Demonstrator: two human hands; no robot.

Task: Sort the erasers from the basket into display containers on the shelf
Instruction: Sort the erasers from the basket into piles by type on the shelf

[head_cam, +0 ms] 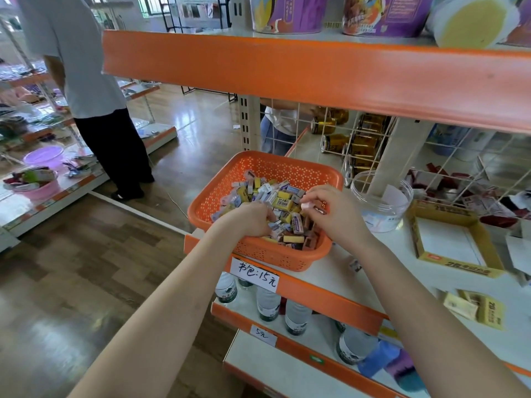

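Note:
An orange perforated basket (pixel 258 168) sits at the left end of the white shelf (pixel 330 271), heaped with small wrapped erasers (pixel 283 203) in yellow, white and purple. My left hand (pixel 250 219) is dug into the pile with its fingers curled around several erasers. My right hand (pixel 333 209) hovers over the basket's right side and pinches a small white eraser (pixel 306 205) at its fingertips. A clear round plastic jar (pixel 382 202) stands open just right of the basket. An open yellow cardboard tray (pixel 451 245) lies further right, its white bottom bare.
An orange-edged upper shelf (pixel 316 73) overhangs the basket. A wire grid (pixel 359 145) with gold cans behind it backs the shelf. One stray eraser (pixel 355 265) lies on the shelf. Water bottles (pixel 268 303) stand on the lower shelf. A person (pixel 94 96) stands in the aisle at left.

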